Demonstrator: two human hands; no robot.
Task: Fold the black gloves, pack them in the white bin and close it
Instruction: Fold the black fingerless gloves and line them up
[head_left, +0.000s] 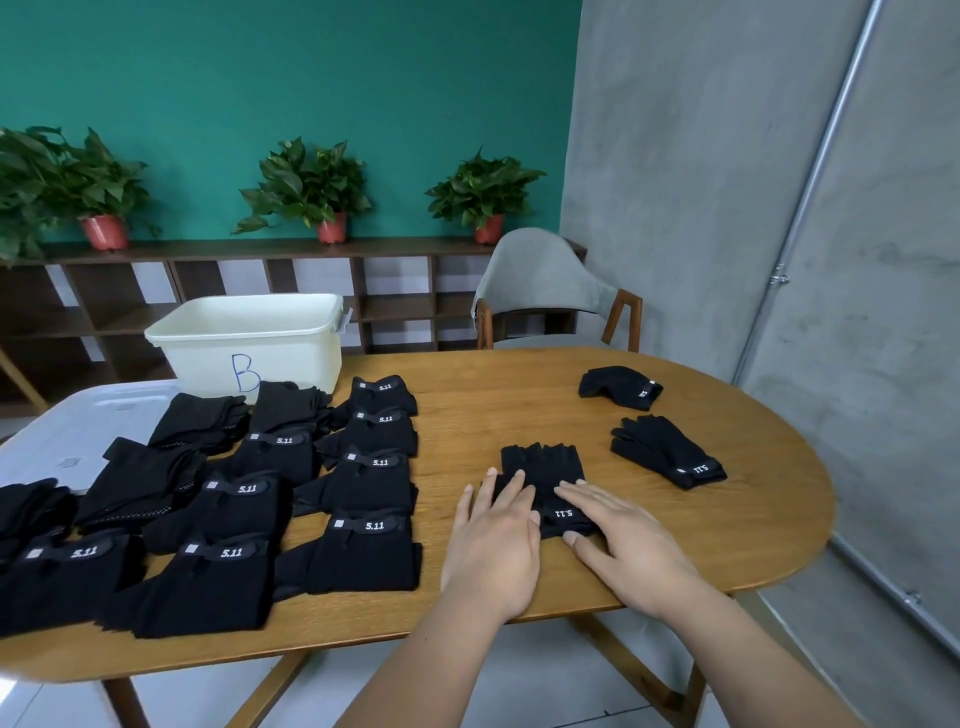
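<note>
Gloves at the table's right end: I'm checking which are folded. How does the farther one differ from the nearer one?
The farther glove bundle is doubled up short and humped; the nearer glove pair lies flat at full length. The farther glove bundle sits nearly crosswise, the nearer glove pair diagonally. Both are black, white-labelled, untouched.

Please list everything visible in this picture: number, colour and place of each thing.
centre glove: one, black, table centre, under both hands
loose gloves: two bundles, black, table right
glove piles: about twelve, black, table left
bin: one, white, blue B, open, far left
flat sheet: one, pale, perhaps the lid, table's left end
table: one, brown wood
chair: one, grey, behind table
potted plants: three, green, red pots, on shelf
shelf: one, dark brown, against green wall
left hand: one, flat on centre glove
right hand: one, flat on centre glove
</note>
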